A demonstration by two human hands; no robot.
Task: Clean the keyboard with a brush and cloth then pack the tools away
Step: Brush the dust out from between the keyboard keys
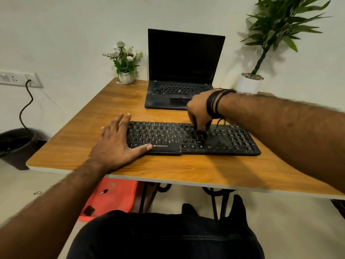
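Left hand (119, 144) is lying flat on keyboard (192, 139) left end; right hand (199, 111) is gripping dark brush (200, 132) on the keys.

Laptop (183, 75) blocks behind keyboard (194, 139); bare table (168, 167) in front.

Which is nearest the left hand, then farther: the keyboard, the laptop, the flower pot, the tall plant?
From the left hand:
1. keyboard, under its thumb.
2. laptop, behind, to the right.
3. flower pot, back edge; close to call with the laptop.
4. tall plant, far right corner.
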